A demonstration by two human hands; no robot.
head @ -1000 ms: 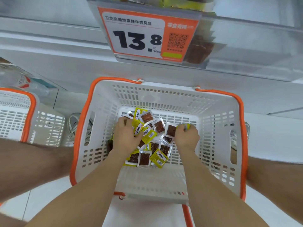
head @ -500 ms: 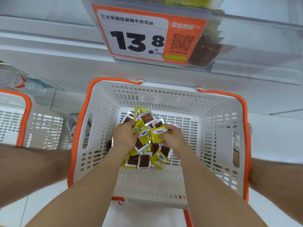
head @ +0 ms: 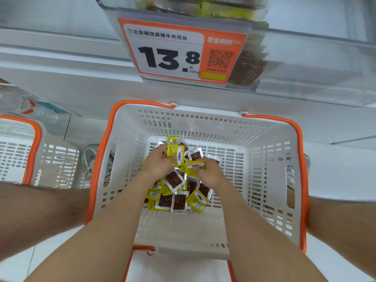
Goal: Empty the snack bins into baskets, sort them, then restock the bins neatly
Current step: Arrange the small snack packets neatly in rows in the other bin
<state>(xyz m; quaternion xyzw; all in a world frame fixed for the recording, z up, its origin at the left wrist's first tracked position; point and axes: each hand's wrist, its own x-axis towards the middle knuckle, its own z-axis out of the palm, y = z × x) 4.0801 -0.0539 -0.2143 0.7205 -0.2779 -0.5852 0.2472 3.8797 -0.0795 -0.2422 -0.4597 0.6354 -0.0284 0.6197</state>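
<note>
Mid-sorting in centre-frame basket (head: 264,139), with left grip (head: 157,165) and right grip (head: 207,171) clamped on snack packets (head: 176,154); restocking yet to do.

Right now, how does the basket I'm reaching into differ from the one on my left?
The middle basket holds a pile of snack packets, with your left hand and right hand each gripping some; the left basket shows none in its visible part. The middle basket is seen nearly whole; the left basket is cut off by the frame edge. Both are white slotted plastic with orange rims.
</note>
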